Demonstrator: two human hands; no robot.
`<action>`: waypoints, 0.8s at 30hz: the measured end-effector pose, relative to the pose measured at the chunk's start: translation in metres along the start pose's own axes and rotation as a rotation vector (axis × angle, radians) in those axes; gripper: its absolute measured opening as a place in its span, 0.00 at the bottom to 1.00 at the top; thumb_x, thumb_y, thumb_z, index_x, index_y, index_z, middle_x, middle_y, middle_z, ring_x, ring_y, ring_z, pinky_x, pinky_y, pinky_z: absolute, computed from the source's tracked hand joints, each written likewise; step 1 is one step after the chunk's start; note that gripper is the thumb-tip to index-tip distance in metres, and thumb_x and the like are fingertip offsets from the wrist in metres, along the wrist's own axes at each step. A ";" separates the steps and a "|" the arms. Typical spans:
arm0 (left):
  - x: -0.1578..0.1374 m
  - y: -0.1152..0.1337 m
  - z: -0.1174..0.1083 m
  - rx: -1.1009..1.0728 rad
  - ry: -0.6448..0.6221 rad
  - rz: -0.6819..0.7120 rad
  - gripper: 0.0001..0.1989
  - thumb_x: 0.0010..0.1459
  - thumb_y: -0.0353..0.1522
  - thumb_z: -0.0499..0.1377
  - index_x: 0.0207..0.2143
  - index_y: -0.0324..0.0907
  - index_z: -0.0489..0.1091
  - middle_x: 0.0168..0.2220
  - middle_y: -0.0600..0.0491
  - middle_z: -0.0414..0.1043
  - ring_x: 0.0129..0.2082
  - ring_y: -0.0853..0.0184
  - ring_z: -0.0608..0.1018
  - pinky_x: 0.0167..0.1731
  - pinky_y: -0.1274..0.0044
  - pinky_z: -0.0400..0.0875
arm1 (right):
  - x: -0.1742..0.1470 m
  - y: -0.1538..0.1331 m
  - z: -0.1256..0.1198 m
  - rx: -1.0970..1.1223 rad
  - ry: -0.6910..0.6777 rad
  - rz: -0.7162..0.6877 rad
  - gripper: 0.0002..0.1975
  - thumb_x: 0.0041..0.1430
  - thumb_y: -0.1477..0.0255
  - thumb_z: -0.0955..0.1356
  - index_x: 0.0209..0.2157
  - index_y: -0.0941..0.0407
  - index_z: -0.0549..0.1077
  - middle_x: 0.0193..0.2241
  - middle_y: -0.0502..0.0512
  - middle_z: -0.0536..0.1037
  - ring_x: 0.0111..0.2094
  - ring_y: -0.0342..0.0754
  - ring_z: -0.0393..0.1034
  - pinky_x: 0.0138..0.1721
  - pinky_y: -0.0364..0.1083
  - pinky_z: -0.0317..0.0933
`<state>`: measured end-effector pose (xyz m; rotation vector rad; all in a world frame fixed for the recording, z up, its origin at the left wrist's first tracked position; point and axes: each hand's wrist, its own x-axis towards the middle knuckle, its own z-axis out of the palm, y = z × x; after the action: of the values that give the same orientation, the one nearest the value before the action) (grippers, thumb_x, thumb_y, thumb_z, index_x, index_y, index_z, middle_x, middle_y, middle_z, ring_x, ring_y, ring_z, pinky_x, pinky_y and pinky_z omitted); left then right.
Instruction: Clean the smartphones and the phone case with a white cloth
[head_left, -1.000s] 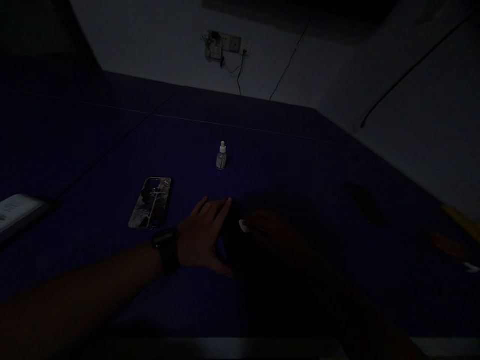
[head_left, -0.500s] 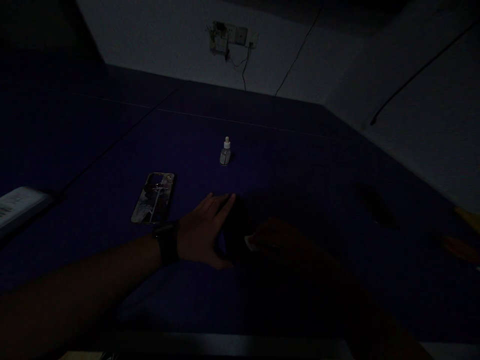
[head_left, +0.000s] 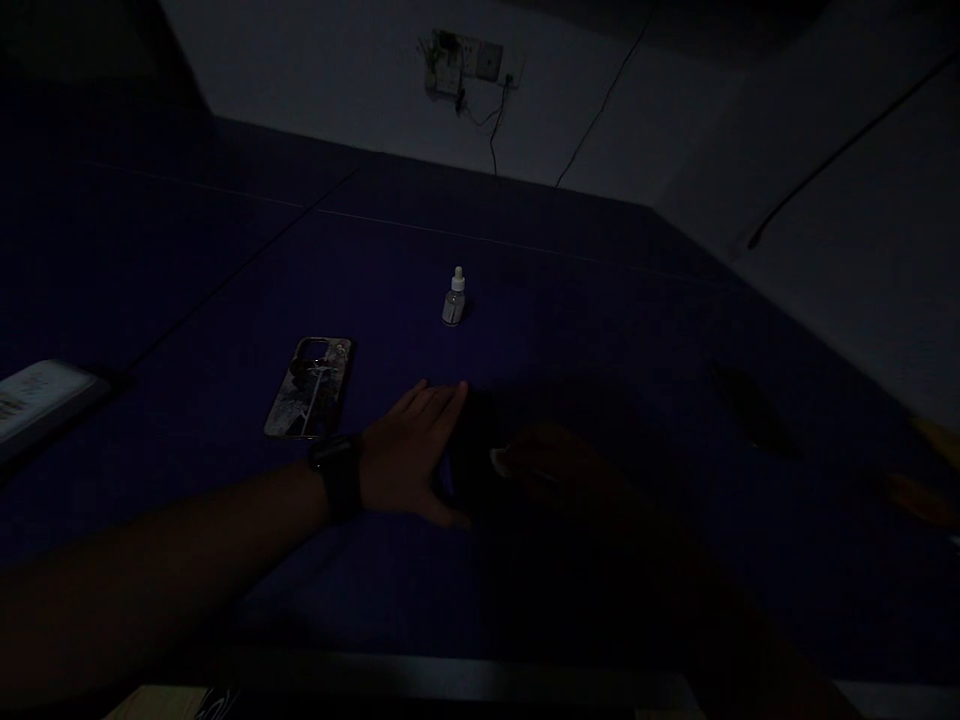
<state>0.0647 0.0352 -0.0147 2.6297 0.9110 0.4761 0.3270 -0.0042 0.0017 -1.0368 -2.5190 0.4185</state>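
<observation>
Surface [head_left: 592, 300] stretches beyond your left hand [head_left: 405, 455], fingers spread; near edge at frame bottom; your right hand [head_left: 551, 460], pinching a white scrap [head_left: 498, 462], has shifted upward

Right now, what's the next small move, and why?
Probably a short stroke of the small white piece toward the left hand: the right hand pinches it, and the left hand lies spread close by. Too dark to confirm what's underneath.
</observation>
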 end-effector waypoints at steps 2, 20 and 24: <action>0.000 0.000 0.000 0.003 -0.009 -0.005 0.74 0.37 0.64 0.65 0.71 0.30 0.33 0.68 0.25 0.51 0.67 0.35 0.58 0.65 0.45 0.47 | 0.002 -0.002 0.005 0.041 -0.047 -0.094 0.10 0.68 0.74 0.65 0.43 0.54 0.79 0.41 0.59 0.81 0.44 0.51 0.74 0.46 0.51 0.70; 0.001 -0.002 0.002 0.000 -0.021 0.001 0.73 0.40 0.63 0.63 0.71 0.31 0.30 0.68 0.26 0.50 0.68 0.37 0.58 0.65 0.47 0.45 | 0.001 0.006 -0.002 0.055 -0.046 0.002 0.10 0.67 0.73 0.67 0.45 0.52 0.79 0.42 0.58 0.80 0.44 0.50 0.74 0.44 0.48 0.70; 0.001 -0.001 0.001 -0.001 -0.032 -0.016 0.74 0.39 0.64 0.63 0.71 0.30 0.30 0.68 0.26 0.51 0.68 0.38 0.58 0.66 0.48 0.45 | 0.003 0.002 0.000 0.111 -0.145 -0.094 0.08 0.66 0.72 0.69 0.43 0.51 0.80 0.41 0.56 0.80 0.43 0.49 0.75 0.45 0.48 0.69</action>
<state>0.0648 0.0366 -0.0158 2.6189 0.9210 0.4286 0.3258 -0.0004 0.0016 -0.8710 -2.6250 0.6183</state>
